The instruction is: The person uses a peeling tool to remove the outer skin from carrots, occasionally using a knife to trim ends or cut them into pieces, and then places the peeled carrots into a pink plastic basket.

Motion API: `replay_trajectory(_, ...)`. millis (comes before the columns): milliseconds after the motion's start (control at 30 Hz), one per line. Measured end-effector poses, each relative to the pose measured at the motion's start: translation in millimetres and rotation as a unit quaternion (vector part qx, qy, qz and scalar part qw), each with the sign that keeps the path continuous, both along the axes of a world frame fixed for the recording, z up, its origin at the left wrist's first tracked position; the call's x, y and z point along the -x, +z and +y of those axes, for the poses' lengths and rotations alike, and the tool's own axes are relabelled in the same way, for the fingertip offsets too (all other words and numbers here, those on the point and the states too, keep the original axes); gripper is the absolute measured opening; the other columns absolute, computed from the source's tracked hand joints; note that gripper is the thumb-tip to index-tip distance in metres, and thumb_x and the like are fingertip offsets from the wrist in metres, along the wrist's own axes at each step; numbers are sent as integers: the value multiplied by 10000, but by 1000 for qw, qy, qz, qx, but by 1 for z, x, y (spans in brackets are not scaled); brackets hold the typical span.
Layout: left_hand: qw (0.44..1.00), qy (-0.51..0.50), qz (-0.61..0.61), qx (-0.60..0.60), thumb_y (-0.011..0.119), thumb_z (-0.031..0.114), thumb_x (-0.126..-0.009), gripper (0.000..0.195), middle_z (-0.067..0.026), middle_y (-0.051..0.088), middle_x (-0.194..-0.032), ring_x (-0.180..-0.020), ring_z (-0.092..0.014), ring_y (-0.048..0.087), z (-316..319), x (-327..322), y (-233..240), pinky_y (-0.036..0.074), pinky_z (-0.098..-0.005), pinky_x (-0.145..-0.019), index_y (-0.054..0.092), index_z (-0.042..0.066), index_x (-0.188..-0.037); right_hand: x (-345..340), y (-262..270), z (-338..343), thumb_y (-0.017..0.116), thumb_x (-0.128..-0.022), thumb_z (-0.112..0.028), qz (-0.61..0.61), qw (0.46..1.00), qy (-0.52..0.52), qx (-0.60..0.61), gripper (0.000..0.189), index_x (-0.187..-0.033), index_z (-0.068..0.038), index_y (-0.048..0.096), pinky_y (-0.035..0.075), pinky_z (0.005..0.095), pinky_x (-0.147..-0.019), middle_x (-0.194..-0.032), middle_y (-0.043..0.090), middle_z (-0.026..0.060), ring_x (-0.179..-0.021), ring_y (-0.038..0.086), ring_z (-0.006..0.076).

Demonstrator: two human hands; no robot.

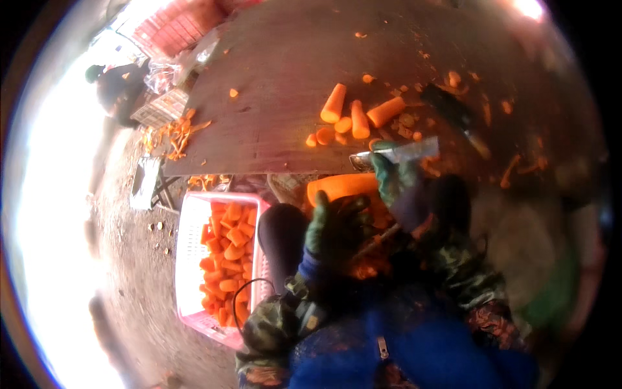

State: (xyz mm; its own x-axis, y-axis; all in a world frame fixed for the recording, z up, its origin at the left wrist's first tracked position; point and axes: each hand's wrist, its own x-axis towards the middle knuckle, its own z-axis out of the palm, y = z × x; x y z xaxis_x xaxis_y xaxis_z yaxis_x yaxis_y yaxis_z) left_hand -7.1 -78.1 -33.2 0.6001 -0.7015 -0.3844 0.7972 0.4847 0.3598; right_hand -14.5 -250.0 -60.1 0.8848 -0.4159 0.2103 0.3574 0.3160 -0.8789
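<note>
My left hand, in a green glove, is turned up with its thumb apart from its darker fingers. It lies against the near side of a thick orange carrot; whether it grips the carrot is unclear. My right hand, also gloved, is closed on a metal-bladed tool just beyond the carrot, at the table's near edge. Past the tool, cut carrot pieces lie on the brown table. A dark-bladed knife with a light handle rests to their right.
A pink plastic basket of cut carrots stands on the ground by my left knee. Peelings lie at the table's left corner, near a folding stool. Crates stand far left, near another person. Scraps dot the table's right side.
</note>
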Motion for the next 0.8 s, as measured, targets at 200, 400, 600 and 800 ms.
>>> replay_trajectory(200, 997, 61, -43, -14, 543, 436, -930, 524, -112, 585, -1123, -993, -235, 581, -4, 17, 3, 478, -355, -871, 495, 46, -1277, 30, 32, 11, 557, -943, -190, -52, 922, 47, 380, 216, -1068, -26, 624, 517, 288, -659, -892, 653, 113, -790, 639, 186)
replay_trajectory(400, 930, -76, -280, -228, 646, 368, -840, 509, -90, 621, -903, -884, -184, 589, 33, 10, 15, 467, -303, -746, 550, -17, -1158, 25, 46, -19, 579, -935, -219, 66, 953, -12, 296, 243, -1072, -21, 619, 501, 278, -751, -945, 638, 80, -862, 611, 152)
replay_trajectory(600, 875, -194, -340, -285, 613, 263, -865, 314, -30, 619, -830, -748, -133, 575, 39, 9, 21, 447, -261, -671, 601, 1, -1039, 19, 57, -31, 572, -934, -208, 102, 957, 18, 270, 230, -1065, -30, 636, 508, 274, -707, -923, 651, 68, -834, 620, 136)
replay_trajectory(800, 718, -97, -556, -407, 671, 198, -808, 237, -68, 618, -689, -611, -218, 610, 47, 5, 8, 461, -335, -553, 599, 51, -980, 12, 53, -13, 575, -929, -260, 124, 958, 114, 234, 253, -1051, -47, 637, 497, 260, -596, -852, 654, 37, -724, 619, 122)
